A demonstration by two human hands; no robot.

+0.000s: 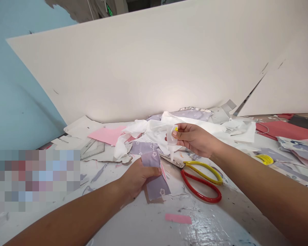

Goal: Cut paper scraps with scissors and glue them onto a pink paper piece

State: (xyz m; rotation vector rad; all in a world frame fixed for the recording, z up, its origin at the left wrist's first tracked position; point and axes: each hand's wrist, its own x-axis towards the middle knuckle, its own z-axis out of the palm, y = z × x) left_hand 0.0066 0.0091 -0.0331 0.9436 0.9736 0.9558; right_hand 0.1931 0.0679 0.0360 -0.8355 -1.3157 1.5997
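My right hand (195,138) pinches a small translucent squeeze bottle (171,141) with a pointed nozzle aimed down, above the table. My left hand (140,179) grips a strip of lilac fabric with white flowers (156,186), with a thin pink piece (163,171) at its edge near my fingertips. Just right of that strip lie large scissors (201,179) with red and yellow loop handles, their blades running under the bottle. Crumpled white fabric (154,131) lies bunched behind both hands.
A pink paper sheet (106,135), a clear ruler (92,148) and a pink paper strip (178,218) lie on the scrap-strewn white table (143,232). A tall white board (133,61) stands behind. Red sheets (284,130) and floral fabric (294,148) lie right.
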